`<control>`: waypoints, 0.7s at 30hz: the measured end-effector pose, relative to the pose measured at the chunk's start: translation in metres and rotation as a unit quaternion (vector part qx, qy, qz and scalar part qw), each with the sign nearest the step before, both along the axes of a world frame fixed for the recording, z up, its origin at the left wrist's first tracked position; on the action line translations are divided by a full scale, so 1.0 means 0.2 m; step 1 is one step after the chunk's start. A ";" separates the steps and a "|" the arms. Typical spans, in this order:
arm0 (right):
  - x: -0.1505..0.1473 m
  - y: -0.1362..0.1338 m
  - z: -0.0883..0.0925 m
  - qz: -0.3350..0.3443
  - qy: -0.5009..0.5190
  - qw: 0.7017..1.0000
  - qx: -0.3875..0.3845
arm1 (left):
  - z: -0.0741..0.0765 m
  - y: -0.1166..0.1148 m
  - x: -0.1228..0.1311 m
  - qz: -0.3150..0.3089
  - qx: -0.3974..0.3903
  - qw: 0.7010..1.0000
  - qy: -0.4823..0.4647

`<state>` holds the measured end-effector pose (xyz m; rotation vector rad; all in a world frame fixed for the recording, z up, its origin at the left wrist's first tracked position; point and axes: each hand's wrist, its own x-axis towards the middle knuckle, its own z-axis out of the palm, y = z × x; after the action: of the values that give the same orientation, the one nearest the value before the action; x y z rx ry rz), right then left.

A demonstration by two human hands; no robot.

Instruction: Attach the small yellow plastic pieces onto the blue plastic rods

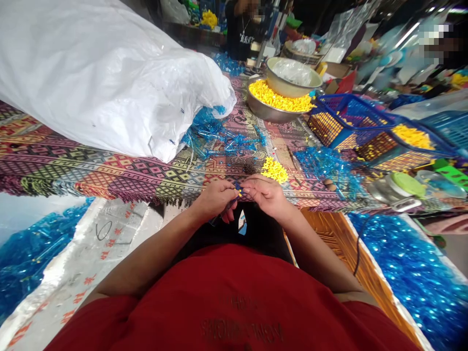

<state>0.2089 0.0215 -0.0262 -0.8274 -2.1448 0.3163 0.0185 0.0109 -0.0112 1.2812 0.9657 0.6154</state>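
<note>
At the table's front edge, my two hands meet with fingertips almost together. My left hand (218, 198) is closed in a pinch on a small blue plastic piece (238, 186) with a bit of yellow on it. The fingers of my right hand (267, 196) are pinched at the other side of the same piece. Its exact kind is too small and covered to tell. Just beyond my right hand lies a pile of small yellow plastic parts (275, 169). Clear blue plastic pieces (226, 141) are strewn further back on the patterned cloth (183, 175).
A large white sack (109, 78) fills the back left. A metal bowl (270, 114) of yellow parts carries a second bowl (292, 80). Blue baskets (347, 119) stand at right, near more blue pieces (329, 165). Foam boxes with blue pieces flank my lap. A person (241, 34) is opposite.
</note>
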 end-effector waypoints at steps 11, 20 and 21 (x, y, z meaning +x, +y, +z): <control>-0.01 0.00 0.02 -0.036 0.037 0.998 -0.025 | 0.00 0.00 0.01 0.039 0.023 0.999 -0.014; -0.01 -0.01 0.03 -0.018 -0.003 1.000 0.002 | 0.02 -0.02 0.02 0.030 0.109 0.992 0.058; -0.01 -0.02 0.03 -0.015 -0.010 1.000 0.008 | 0.02 -0.02 0.02 0.032 0.122 0.990 0.067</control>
<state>0.2075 0.0179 -0.0202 -0.8557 -2.1490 0.2762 0.0222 0.0061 -0.0068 1.5294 1.0704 0.7215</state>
